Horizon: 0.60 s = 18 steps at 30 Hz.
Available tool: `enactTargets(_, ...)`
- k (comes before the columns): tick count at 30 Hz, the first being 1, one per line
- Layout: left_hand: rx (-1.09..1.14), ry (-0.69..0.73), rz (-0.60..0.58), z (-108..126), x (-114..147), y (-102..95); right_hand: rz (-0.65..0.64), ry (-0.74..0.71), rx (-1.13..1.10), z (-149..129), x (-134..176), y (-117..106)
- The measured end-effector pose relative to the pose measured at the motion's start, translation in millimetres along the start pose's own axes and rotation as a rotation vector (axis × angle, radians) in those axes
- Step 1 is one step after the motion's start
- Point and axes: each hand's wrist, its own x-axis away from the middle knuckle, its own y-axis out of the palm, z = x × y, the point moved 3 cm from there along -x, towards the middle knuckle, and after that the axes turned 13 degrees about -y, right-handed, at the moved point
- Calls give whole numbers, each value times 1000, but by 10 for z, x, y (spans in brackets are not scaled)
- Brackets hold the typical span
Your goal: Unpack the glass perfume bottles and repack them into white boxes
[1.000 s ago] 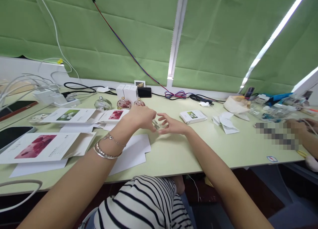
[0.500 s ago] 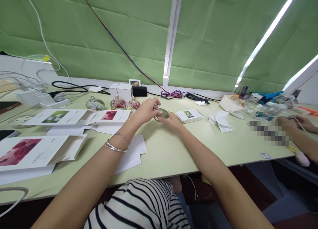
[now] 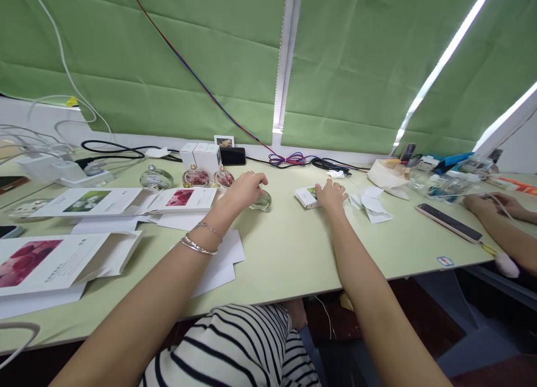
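My left hand (image 3: 246,189) is curled at the top of a glass perfume bottle (image 3: 262,201) with pale green contents, low over the table; its cap is hidden by the fingers. My right hand (image 3: 331,196) has its fingers spread over the right end of a flat white box (image 3: 302,199) with a green picture, the thumb at the box's edge. To the left stand more perfume bottles: a clear greenish one (image 3: 156,178) and two with red flowers inside, one nearer the middle (image 3: 224,178). Crumpled white paper (image 3: 373,204) lies right of my right hand.
Opened white cartons with a green picture (image 3: 90,201) and pink pictures (image 3: 37,261) cover the left side. Small white boxes (image 3: 207,157) and a black phone (image 3: 232,156) stand behind. Another phone (image 3: 448,223) lies near a co-worker's hands (image 3: 489,204) on the right.
My right hand has let go of the perfume bottle and moved right to the flat white box. My left hand and the bottle have shifted slightly left and down.
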Motion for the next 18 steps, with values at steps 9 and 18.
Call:
enactTargets(9,-146,37,260,248,283,-101,53,151,-345,252,-142,-2)
enactTargets(18,547,24,61,575,505,-282,415,-156,-1365,-335,-74,-165)
